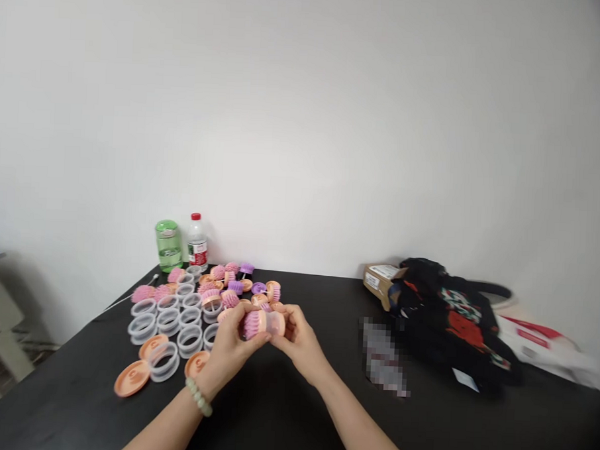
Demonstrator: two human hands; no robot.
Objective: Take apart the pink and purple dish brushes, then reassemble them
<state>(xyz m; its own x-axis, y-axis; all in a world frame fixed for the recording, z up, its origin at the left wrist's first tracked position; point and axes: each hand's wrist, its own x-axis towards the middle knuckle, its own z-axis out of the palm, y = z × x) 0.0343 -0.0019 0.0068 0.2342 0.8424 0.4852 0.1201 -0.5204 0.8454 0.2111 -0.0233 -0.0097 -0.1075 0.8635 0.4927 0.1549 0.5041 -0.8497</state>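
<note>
Both hands meet over the black table, closed on one scrubbing brush with pink bristles, a clear middle part and an orange end. My left hand, with a beaded bracelet at the wrist, grips the bristle side. Around the orange end on the right close the fingers of my right hand. Left of the hands lie several clear plastic rings and orange round caps. Behind them is a heap of pink and purple brush heads, partly hidden by my left hand.
At the back left stand a green-tinted bottle and a red-capped bottle near the wall. A cardboard box, a black bag and a white and red bag lie to the right. A white cable crosses the left edge.
</note>
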